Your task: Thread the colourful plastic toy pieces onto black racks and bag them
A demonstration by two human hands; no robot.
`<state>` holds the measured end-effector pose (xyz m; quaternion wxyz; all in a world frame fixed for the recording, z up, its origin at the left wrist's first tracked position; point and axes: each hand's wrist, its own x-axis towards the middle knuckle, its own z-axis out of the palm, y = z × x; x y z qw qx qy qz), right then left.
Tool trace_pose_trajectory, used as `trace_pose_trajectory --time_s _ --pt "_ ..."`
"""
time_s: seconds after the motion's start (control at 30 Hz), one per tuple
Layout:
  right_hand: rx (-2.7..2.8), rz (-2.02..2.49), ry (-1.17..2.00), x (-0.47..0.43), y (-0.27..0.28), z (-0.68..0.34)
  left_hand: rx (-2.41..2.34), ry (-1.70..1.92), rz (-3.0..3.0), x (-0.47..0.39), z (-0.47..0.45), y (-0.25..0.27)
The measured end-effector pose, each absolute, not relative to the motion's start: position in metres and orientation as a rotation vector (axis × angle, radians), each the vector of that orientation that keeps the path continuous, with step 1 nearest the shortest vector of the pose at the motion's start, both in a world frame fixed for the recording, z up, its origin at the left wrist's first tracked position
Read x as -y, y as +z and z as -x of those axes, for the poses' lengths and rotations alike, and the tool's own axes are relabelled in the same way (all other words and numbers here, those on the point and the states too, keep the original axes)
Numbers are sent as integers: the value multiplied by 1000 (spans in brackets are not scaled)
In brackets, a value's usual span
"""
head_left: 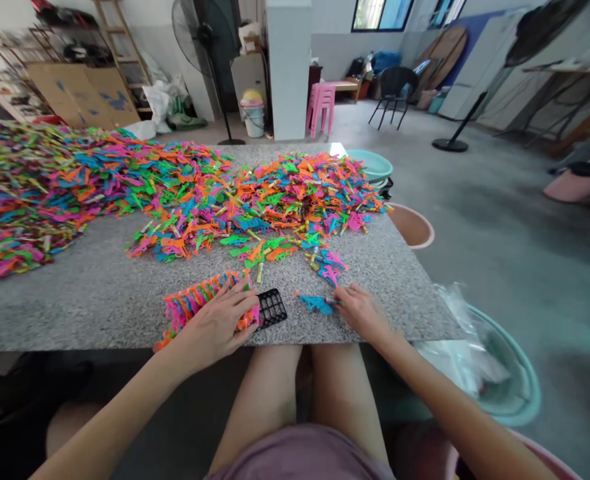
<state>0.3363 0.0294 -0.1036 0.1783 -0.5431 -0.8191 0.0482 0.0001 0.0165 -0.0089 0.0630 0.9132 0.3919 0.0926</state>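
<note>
My left hand [219, 313] is curled over the right end of a packed row of bright plastic toys [192, 303], its thumb on the near side and fingers on the far side. The row stands in a black grid rack [271, 308], whose bare cells show to the right of the hand. My right hand [362, 312] pinches the right end of a blue gun-shaped plastic toy [317, 304] lying low over the table. Just beyond it lie a few loose blue and pink toys [329, 265]. Part of the rack is hidden under the toys and my left hand.
A large heap of similar toys [295, 193] spreads across the granite-patterned table [385, 287] and far to the left. Beside the table's right edge stand an orange-brown basin [409, 227] and a green tub with clear plastic bags [475, 353]. A standing fan [205, 40] is behind.
</note>
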Motion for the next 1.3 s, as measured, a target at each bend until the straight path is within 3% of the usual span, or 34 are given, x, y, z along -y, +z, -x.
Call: trace_pose_trajectory --time_s 0.13,0.37,0.5,0.97,1.3 --pt "2399 1564 99 -18 -106 -310 -1148 241 -2756 -17 5 -7" --pt "1939 1400 831 -57 -109 -215 -1137 229 -2766 -16 8 -5" --pt "1840 1307 978 -81 -111 -176 -1126 265 -2792 -15 6 -6" --pt "2129 1145 926 -91 -106 -171 -1094 299 -2881 -16 7 -7" --pt "2456 1208 846 -100 -74 -153 -1072 218 -2995 -16 2 3"
